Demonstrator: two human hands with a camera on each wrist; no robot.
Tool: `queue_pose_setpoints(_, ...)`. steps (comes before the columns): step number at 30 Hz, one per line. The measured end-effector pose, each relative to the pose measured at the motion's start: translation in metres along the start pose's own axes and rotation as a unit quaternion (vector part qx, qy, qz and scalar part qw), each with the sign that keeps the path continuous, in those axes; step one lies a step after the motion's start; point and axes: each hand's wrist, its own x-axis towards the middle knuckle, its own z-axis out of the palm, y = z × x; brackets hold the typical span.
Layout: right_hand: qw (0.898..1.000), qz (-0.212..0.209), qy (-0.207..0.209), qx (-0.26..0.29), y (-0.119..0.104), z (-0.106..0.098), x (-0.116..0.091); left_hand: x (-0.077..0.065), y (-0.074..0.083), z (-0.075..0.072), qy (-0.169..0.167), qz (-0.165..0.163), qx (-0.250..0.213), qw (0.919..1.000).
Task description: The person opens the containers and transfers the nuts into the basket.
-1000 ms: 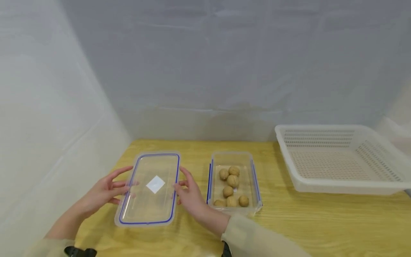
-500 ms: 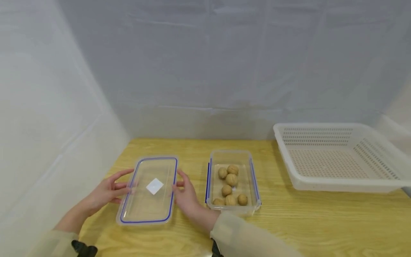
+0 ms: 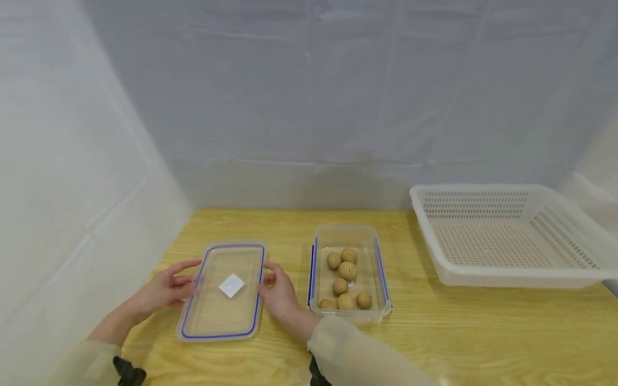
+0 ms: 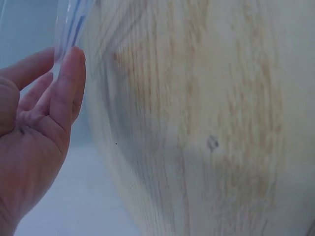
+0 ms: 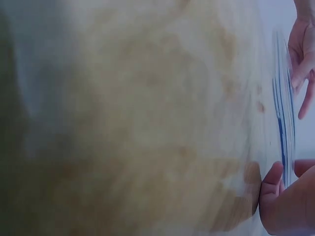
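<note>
A clear plastic lid (image 3: 219, 316) with a blue seal ring and a white square label lies between both hands, close over the table at the left. My left hand (image 3: 164, 289) pinches its left edge; in the left wrist view the left hand (image 4: 42, 113) has fingers on either side of the lid (image 4: 74, 22). Gripping the opposite edge is my right hand (image 3: 281, 295), thumb on top. The right wrist view shows the lid (image 5: 283, 108) edge-on between the two hands. Just right of the right hand stands a clear box (image 3: 365, 271) holding several walnuts (image 3: 347, 271).
A white perforated plastic basket (image 3: 512, 276) stands at the back right of the wood-grain table (image 3: 473, 332). Pale sheeting (image 3: 309, 107) rises behind the table and along its left side. The box has blue seams along both long sides.
Both hands have lowered the lid towards the table, keeping their hold on its two edges. The box, walnuts and basket stay in place.
</note>
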Motion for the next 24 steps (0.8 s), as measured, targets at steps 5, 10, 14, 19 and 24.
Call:
queue_pose_setpoints(5, 0.999, -0.008, -0.015, -0.035, 0.0022, -0.0012, 0.0044, 0.0008, -0.0061, 0.0007, 0.013, -0.011, 0.022, 0.9996)
queue_pose_setpoints(10, 0.997, 0.002, -0.032, -0.064, 0.0005, -0.0031, 0.0059, -0.001, -0.0081, 0.0045, 0.042, -0.034, 0.041, 0.9977)
queue_pose_setpoints(14, 0.996, 0.011, -0.042, -0.081, -0.0009, -0.0047, 0.0063, -0.002, -0.0092, 0.0069, 0.052, -0.041, 0.041, 0.997)
queue_pose_setpoints(19, 0.995, 0.019, -0.046, -0.089, -0.0018, -0.0057, 0.0061, -0.0022, -0.0098, 0.0085, 0.056, -0.037, 0.041, 0.9969)
queue_pose_setpoints(24, 0.995, 0.021, -0.047, -0.089, -0.0048, -0.0053, 0.0038, -0.0029, -0.0095, 0.0093, 0.061, -0.035, 0.043, 0.9966)
